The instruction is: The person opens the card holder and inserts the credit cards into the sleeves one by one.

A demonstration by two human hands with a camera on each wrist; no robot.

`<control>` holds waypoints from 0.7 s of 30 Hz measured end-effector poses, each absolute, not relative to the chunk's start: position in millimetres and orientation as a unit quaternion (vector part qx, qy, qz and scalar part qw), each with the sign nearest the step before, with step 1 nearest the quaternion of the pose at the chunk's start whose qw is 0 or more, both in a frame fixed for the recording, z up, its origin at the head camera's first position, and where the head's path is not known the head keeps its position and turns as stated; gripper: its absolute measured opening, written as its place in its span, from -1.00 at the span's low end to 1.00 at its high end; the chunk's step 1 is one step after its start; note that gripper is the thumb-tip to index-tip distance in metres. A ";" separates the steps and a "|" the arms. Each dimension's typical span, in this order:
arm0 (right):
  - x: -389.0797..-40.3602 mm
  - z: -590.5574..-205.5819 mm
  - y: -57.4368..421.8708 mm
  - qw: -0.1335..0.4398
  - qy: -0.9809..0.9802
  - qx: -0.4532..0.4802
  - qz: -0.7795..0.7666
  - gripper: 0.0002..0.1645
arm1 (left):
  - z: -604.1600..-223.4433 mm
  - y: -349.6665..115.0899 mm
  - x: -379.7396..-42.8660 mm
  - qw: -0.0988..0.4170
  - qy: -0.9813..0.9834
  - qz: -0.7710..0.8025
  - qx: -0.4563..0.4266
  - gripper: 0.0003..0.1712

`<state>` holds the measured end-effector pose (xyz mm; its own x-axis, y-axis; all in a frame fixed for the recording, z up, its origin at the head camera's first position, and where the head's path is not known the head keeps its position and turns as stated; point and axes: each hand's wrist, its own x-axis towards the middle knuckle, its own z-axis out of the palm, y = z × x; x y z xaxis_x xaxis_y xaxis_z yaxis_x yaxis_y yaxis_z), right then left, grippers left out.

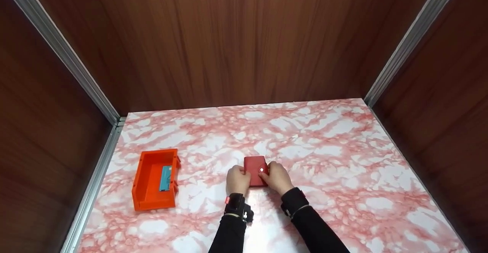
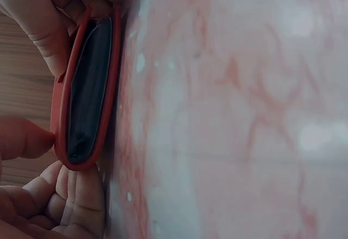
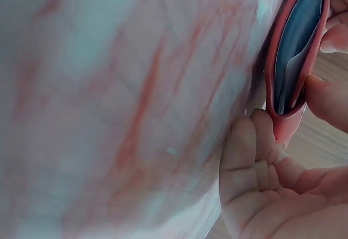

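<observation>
A small red card wallet [image 1: 254, 169] with a round snap button lies between my two hands over the table. My left hand [image 1: 238, 179] holds its left edge, thumb on top and fingers at the side. At the right edge, my right hand [image 1: 277, 177] pinches it, its thumb beside the snap. In the left wrist view the wallet [image 2: 92, 92] shows its near end, with a dark inside between red covers. The right wrist view shows the same end of the wallet [image 3: 299, 54], pale sleeves inside it. The fingertips under the wallet are partly hidden.
An orange bin [image 1: 148, 176] stands at the left of the table, with a flat teal item [image 1: 165, 178] inside against its right wall. The pink and white marbled table [image 1: 324, 142] is bounded by brown wood-look panels [image 1: 236, 43] at the back and sides, with metal rails in the corners.
</observation>
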<state>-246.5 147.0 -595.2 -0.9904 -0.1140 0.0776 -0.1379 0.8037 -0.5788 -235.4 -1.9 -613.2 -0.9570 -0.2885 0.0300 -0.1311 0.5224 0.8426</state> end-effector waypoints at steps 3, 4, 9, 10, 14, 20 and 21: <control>-247.8 -596.3 144.8 0.019 -0.950 0.069 0.303 -0.62 | -611.0 -3.7 -234.3 0.086 -0.876 -0.460 0.116 -0.86; -248.0 -596.8 144.3 0.021 -0.951 0.069 0.300 -0.62 | -610.4 -4.2 -234.0 0.087 -0.878 -0.457 0.114 -0.86; -248.8 -598.7 143.4 0.027 -0.955 0.070 0.288 -0.63 | -608.3 -5.9 -233.2 0.087 -0.882 -0.451 0.109 -0.84; -248.9 -598.8 143.4 0.027 -0.955 0.069 0.287 -0.63 | -608.2 -6.1 -233.2 0.083 -0.882 -0.451 0.110 -0.83; -249.5 -598.9 143.2 0.030 -0.957 0.072 0.281 -0.63 | -606.2 -6.6 -232.7 0.068 -0.880 -0.456 0.117 -0.83; -249.3 -598.9 142.9 0.031 -0.960 0.074 0.267 -0.60 | -606.1 -6.8 -233.7 0.053 -0.881 -0.455 0.119 -0.82; -249.2 -598.8 142.8 0.032 -0.961 0.075 0.264 -0.59 | -606.4 -6.9 -234.1 0.053 -0.882 -0.453 0.118 -0.82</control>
